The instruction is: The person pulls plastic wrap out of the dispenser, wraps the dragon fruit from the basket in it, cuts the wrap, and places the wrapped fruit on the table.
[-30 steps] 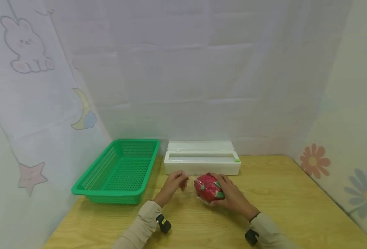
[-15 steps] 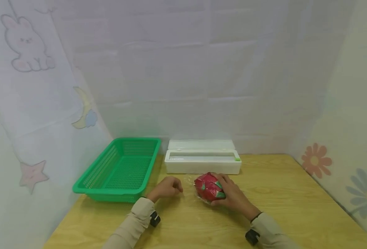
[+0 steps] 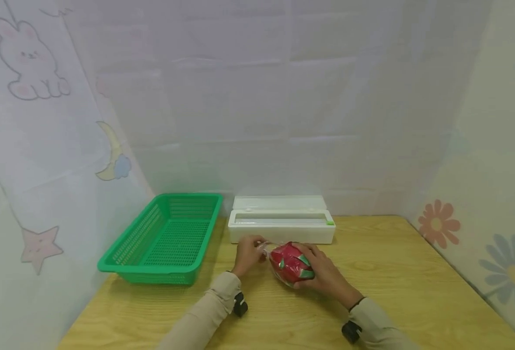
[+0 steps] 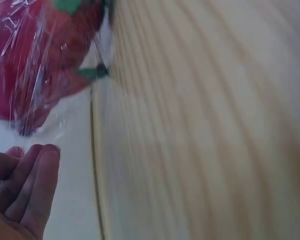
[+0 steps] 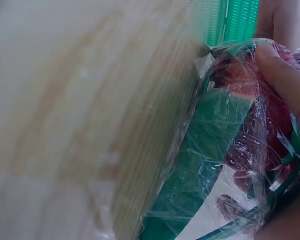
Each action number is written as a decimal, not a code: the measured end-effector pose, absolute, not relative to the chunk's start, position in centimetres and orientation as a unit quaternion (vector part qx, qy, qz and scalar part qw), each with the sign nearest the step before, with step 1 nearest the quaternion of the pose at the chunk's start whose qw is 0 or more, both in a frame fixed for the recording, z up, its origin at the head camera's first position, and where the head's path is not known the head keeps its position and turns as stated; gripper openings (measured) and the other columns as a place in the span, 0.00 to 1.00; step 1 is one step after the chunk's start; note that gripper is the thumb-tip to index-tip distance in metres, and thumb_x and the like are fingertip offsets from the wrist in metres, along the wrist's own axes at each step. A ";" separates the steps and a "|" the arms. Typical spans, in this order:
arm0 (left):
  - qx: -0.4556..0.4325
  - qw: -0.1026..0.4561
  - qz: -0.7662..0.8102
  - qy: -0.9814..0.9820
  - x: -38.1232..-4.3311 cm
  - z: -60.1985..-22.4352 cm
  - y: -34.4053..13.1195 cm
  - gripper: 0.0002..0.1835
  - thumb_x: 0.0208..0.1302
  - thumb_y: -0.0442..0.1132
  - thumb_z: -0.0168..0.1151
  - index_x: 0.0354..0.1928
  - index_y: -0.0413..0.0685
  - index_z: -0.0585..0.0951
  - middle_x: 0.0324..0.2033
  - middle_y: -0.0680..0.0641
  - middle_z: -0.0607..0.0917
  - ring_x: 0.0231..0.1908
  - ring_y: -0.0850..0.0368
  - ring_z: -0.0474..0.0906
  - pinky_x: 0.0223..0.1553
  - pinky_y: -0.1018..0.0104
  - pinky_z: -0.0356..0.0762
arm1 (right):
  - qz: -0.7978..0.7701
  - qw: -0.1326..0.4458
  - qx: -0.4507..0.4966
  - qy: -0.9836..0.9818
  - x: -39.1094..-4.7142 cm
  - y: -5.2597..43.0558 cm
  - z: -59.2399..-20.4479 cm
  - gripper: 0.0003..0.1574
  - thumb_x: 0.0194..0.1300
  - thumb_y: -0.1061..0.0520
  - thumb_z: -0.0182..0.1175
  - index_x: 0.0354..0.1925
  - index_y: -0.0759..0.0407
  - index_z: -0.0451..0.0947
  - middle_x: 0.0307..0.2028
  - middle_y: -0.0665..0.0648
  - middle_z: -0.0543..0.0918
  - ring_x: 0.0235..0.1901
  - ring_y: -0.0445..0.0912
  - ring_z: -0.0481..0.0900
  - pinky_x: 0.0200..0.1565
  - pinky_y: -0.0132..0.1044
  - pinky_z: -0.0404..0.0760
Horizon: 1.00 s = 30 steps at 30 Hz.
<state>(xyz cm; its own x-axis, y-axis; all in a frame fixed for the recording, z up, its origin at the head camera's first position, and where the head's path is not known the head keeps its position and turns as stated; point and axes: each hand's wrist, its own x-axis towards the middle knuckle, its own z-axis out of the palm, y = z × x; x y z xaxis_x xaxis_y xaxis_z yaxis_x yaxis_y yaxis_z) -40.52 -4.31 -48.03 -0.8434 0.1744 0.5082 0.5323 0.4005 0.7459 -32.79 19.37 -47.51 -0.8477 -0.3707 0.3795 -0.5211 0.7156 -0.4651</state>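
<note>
A red dragon fruit with green scales [image 3: 290, 262] lies on the table under clear plastic wrap [image 5: 260, 115]. My right hand [image 3: 327, 274] grips its right side, with the thumb pressed on the wrapped skin in the right wrist view. At the fruit's left end, my left hand [image 3: 248, 253] pinches the loose tail of the wrap. The left wrist view has the thumb and fingertips [image 4: 49, 152] close together just below the film, which is thin and hard to make out there. The fruit's underside is hidden.
Behind the fruit stands a white cling film dispenser box [image 3: 281, 236], its lid raised, a green slider at its right end. A green plastic basket [image 3: 192, 270] sits to the left on the wooden table [image 3: 406, 277]. Cloth walls enclose the back and sides.
My left hand let go of the wrap and drew back left, then returned to its loose end. The right hand stays on the fruit, which has barely moved.
</note>
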 end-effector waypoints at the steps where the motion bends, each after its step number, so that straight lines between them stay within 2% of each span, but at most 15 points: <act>1: -0.201 0.157 -0.535 -0.805 -40.6 -48.1 -4.0 0.05 0.62 0.24 0.65 0.34 0.34 0.88 0.27 0.40 0.88 0.19 0.60 0.82 0.19 0.70 0.80 | 0.286 0.133 0.246 -0.916 -32.8 19.3 -47.5 0.63 0.45 0.41 0.81 0.73 0.46 0.60 0.64 0.61 0.68 0.58 0.63 0.72 0.49 0.64 0.78; 6: -0.146 0.091 -0.628 -0.759 -40.6 -48.7 -3.0 0.11 0.57 0.18 0.59 0.38 0.29 0.87 0.33 0.35 0.88 0.23 0.58 0.84 0.22 0.67 0.83 | 0.280 0.139 0.256 -0.915 -32.9 19.1 -47.6 0.63 0.44 0.42 0.81 0.73 0.48 0.61 0.64 0.61 0.68 0.58 0.63 0.72 0.49 0.64 0.78; 9: -0.137 0.069 -0.653 -0.742 -40.7 -49.1 -2.8 0.10 0.59 0.23 0.60 0.40 0.29 0.87 0.35 0.36 0.88 0.27 0.62 0.83 0.27 0.69 0.82 | 0.278 0.139 0.256 -0.915 -32.8 19.1 -47.6 0.63 0.44 0.41 0.81 0.73 0.48 0.61 0.64 0.61 0.68 0.58 0.63 0.72 0.50 0.65 0.77; 12: -0.132 0.029 -0.690 -0.711 -40.6 -49.4 -2.7 0.12 0.63 0.30 0.61 0.42 0.26 0.85 0.33 0.41 0.89 0.28 0.65 0.82 0.30 0.71 0.80 | 0.279 0.137 0.254 -0.916 -32.7 19.1 -47.5 0.63 0.44 0.42 0.81 0.73 0.48 0.60 0.64 0.62 0.68 0.58 0.64 0.72 0.50 0.65 0.77; 15: -0.119 -0.040 -0.743 -0.657 -40.5 -49.3 -2.7 0.18 0.64 0.31 0.54 0.50 0.23 0.81 0.28 0.49 0.88 0.26 0.67 0.81 0.30 0.73 0.79 | 0.282 0.137 0.250 -0.916 -32.6 19.3 -47.5 0.63 0.44 0.42 0.81 0.73 0.48 0.61 0.64 0.62 0.68 0.59 0.65 0.72 0.50 0.66 0.77; 18: -0.099 -0.106 -0.799 -0.584 -40.1 -49.0 -3.0 0.26 0.63 0.32 0.42 0.59 0.20 0.73 0.26 0.51 0.85 0.24 0.65 0.80 0.29 0.71 0.79 | 0.283 0.137 0.251 -0.916 -32.6 19.3 -47.5 0.64 0.44 0.43 0.81 0.74 0.48 0.60 0.65 0.62 0.67 0.59 0.65 0.72 0.49 0.66 0.77; 19: -0.093 -0.121 -0.813 -0.562 -40.0 -48.9 -3.1 0.28 0.64 0.33 0.40 0.62 0.20 0.70 0.28 0.50 0.84 0.25 0.64 0.79 0.31 0.71 0.78 | 0.283 0.136 0.252 -0.915 -32.5 19.3 -47.5 0.64 0.44 0.43 0.81 0.74 0.48 0.60 0.65 0.62 0.67 0.59 0.66 0.72 0.49 0.66 0.77; 21: -0.098 -0.138 -0.820 -0.547 -39.6 -48.8 -3.4 0.30 0.72 0.41 0.35 0.65 0.23 0.64 0.36 0.44 0.83 0.31 0.59 0.82 0.37 0.67 0.80 | 0.283 0.135 0.253 -0.915 -32.5 19.3 -47.5 0.63 0.44 0.42 0.81 0.74 0.49 0.60 0.64 0.63 0.67 0.59 0.66 0.72 0.49 0.66 0.77; 23: -0.121 -0.143 -0.806 -0.561 -39.2 -48.7 -3.6 0.35 0.78 0.52 0.31 0.69 0.25 0.60 0.46 0.37 0.81 0.42 0.51 0.84 0.46 0.61 0.81 | 0.283 0.133 0.254 -0.915 -32.5 19.3 -47.6 0.63 0.44 0.42 0.81 0.74 0.49 0.60 0.64 0.63 0.68 0.59 0.66 0.72 0.49 0.67 0.77; 25: -0.153 -0.145 -0.783 -0.586 -38.9 -48.6 -3.6 0.41 0.79 0.60 0.28 0.71 0.26 0.58 0.55 0.30 0.77 0.53 0.42 0.81 0.55 0.55 0.78 | 0.284 0.132 0.252 -0.915 -32.4 19.3 -47.6 0.63 0.44 0.42 0.81 0.74 0.49 0.60 0.64 0.63 0.68 0.59 0.66 0.72 0.49 0.67 0.77; 27: -0.190 -0.131 -0.754 -0.614 -38.6 -48.6 -3.5 0.42 0.79 0.61 0.29 0.72 0.27 0.59 0.61 0.27 0.74 0.60 0.37 0.75 0.60 0.51 0.74 | 0.285 0.133 0.252 -0.915 -32.4 19.3 -47.6 0.63 0.44 0.42 0.81 0.73 0.49 0.61 0.64 0.62 0.68 0.59 0.66 0.72 0.50 0.66 0.77; 30: -0.213 -0.103 -0.732 -0.639 -38.2 -48.8 -3.3 0.36 0.80 0.56 0.38 0.70 0.28 0.64 0.63 0.32 0.75 0.61 0.42 0.75 0.60 0.54 0.75 | 0.285 0.137 0.255 -0.914 -32.4 19.3 -47.6 0.63 0.44 0.43 0.81 0.73 0.50 0.61 0.64 0.63 0.68 0.59 0.66 0.73 0.50 0.66 0.77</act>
